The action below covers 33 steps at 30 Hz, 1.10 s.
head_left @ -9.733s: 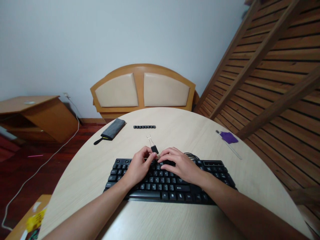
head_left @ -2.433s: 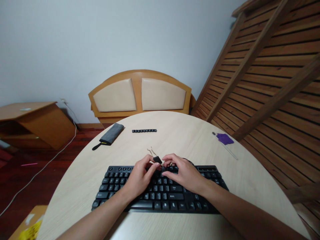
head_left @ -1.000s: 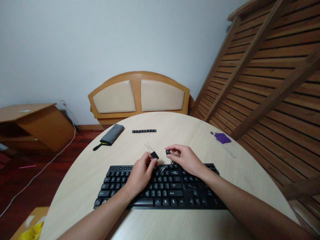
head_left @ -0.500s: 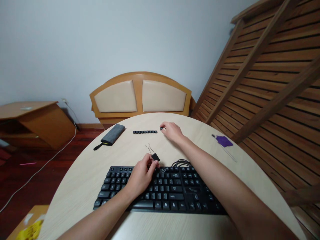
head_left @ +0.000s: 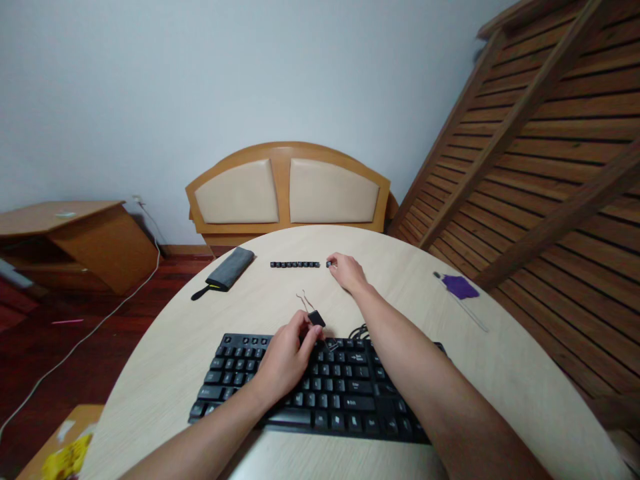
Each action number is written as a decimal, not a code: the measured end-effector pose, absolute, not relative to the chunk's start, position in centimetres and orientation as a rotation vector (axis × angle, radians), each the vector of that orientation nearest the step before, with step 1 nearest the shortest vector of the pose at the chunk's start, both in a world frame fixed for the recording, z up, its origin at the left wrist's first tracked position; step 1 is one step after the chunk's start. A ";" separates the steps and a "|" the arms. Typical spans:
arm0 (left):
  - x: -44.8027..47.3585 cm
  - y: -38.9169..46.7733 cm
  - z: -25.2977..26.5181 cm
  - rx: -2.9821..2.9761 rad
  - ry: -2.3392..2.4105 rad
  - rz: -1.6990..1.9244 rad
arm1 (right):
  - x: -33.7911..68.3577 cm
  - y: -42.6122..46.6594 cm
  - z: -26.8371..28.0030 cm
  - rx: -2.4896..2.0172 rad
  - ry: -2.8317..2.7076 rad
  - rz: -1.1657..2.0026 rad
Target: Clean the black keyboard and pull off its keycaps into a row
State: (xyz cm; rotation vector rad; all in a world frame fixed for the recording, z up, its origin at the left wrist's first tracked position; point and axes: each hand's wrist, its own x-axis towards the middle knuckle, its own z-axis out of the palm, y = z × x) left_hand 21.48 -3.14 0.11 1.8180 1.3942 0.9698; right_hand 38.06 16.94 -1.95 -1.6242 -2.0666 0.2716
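Note:
My left hand [head_left: 287,357] is closed on a black binder clip [head_left: 316,319] with wire handles, held above the upper part of a black keyboard [head_left: 300,419]. One pair of wire handles points away from me, the other down toward the keys. Farther out, my right hand [head_left: 347,272] pinches a single black keycap [head_left: 329,265] at the table surface. Just left of it, with a small gap between, lies a straight row of several black keycaps [head_left: 295,265]. My right forearm hides the right part of the keyboard.
A grey pouch [head_left: 231,268] with a black loop lies at the left on the round table [head_left: 175,373]. On the right are a purple cloth [head_left: 461,287] and a thin brush-like stick [head_left: 473,312]. The keyboard's coiled cable [head_left: 359,331] sits behind it.
The view has shifted slightly, moving the scene rightward. My right hand stays by the end of the row with the keycap, now lower at the table. The left hand still holds the binder clip.

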 end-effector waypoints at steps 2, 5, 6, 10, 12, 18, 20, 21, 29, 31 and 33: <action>21.5 -3.1 0.1 1.822 1.400 0.968 | 37.9 17.3 -2.3 -1.631 -2.052 0.272; 21.5 -3.1 0.0 1.824 1.404 0.971 | 37.6 17.7 -2.7 -1.624 -2.039 0.277; 21.5 -3.1 0.0 1.821 1.402 0.972 | 37.5 17.8 -2.8 -1.619 -2.035 0.281; 21.5 -3.2 0.0 1.811 1.398 0.975 | 37.3 17.9 -3.0 -1.591 -2.022 0.301; 21.5 -3.2 0.1 1.810 1.397 0.974 | 37.3 17.9 -3.0 -1.575 -2.018 0.314; 21.5 -3.2 0.2 1.806 1.378 0.973 | 37.2 17.9 -3.1 -1.542 -2.004 0.328; 21.5 -3.2 0.3 1.807 1.377 0.971 | 37.1 17.9 -3.1 -1.530 -2.004 0.330; 21.5 -3.3 0.3 1.808 1.377 0.969 | 37.1 17.9 -3.1 -1.525 -2.004 0.331; 21.5 -3.2 0.1 1.803 1.380 0.967 | 37.0 18.1 -3.0 -1.493 -2.001 0.340; 21.5 -3.2 0.1 1.796 1.375 0.968 | 37.0 18.1 -3.1 -1.487 -1.998 0.339; 21.6 -3.2 0.2 1.792 1.369 0.972 | 37.0 18.2 -3.2 -1.482 -1.995 0.340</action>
